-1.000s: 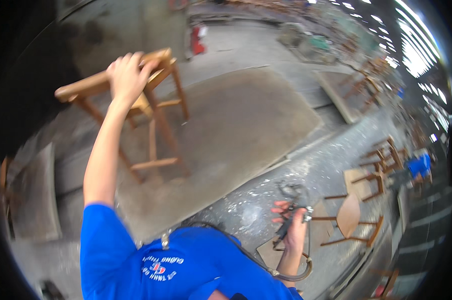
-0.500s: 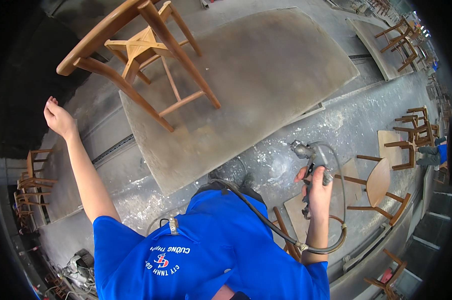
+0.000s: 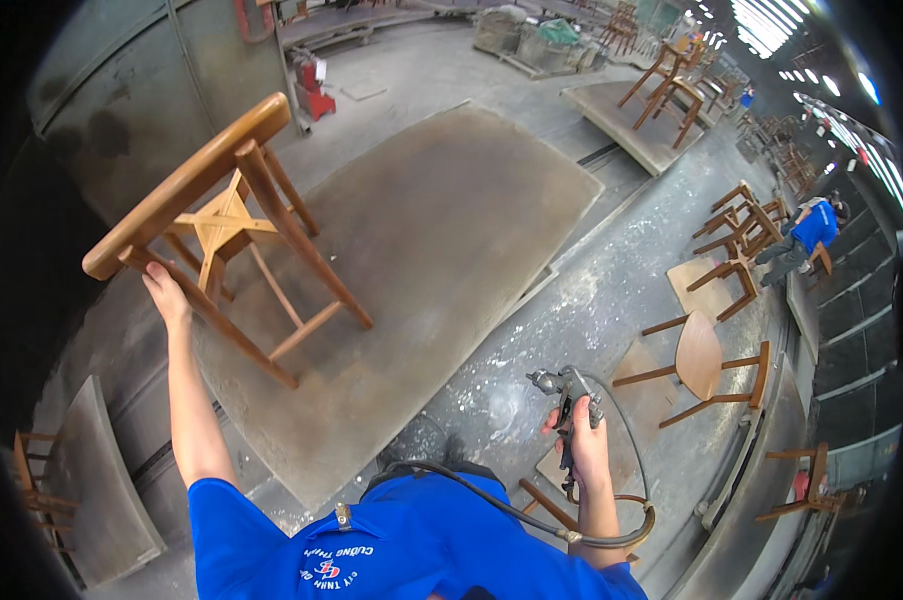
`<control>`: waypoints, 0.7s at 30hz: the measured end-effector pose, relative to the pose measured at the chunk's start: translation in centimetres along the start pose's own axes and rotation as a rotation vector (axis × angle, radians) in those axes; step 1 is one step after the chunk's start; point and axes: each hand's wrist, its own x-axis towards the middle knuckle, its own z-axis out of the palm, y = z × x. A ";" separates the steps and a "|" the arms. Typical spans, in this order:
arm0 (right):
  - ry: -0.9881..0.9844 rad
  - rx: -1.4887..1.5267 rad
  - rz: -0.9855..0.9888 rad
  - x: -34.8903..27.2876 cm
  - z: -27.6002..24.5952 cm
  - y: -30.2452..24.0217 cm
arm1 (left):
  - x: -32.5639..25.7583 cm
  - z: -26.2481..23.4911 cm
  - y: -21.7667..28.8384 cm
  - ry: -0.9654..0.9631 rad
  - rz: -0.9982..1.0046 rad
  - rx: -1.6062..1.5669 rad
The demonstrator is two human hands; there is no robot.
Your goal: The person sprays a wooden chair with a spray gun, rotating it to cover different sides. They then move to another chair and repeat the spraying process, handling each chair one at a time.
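the chair frame [image 3: 226, 226] seems to stand upright on the wide, low table [image 3: 451, 220], toward its left side, with its back turned to the person. a thick top rail [image 3: 191, 185] joins two slanting back posts [image 3: 307, 247], and pale crossed braces show in the seat opening. the left hand [image 3: 169, 298] touches the left post just under the rail; part of its fingers is hidden by the wood, so i cannot tell how tightly they close. the right hand [image 3: 589, 455] is curled around the handle of a metal spray gun [image 3: 575, 398], held out well apart from the chair frame, its nozzle toward the left, a dark hose [image 3: 491, 492] looping back past the forearm. being open, slim-membered wood, the frame should be stiff and fairly light, though the heavy rail probably makes it top-weighted; the smooth surface may feel slick, and any finish on it could mark under fingers. the post close to the rail looks like a sound hold, better than the thinner braces. the gun is likely rigid and compact, best held by its handle, with the hose dragging a little.
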 end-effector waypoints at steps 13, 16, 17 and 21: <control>-0.075 0.326 -0.504 0.2 5.4 -6.6 | 4.3 3.1 13.0 0.374 -0.068 -0.011; -0.173 0.363 -0.653 2.5 6.9 -6.7 | 3.8 3.5 10.5 0.526 0.157 0.202; -0.163 0.367 -0.652 3.6 7.3 -6.7 | 2.8 3.4 9.4 0.503 0.161 0.214; -0.235 0.356 -0.630 9.0 7.6 -8.1 | -2.3 4.2 5.5 0.418 0.097 0.471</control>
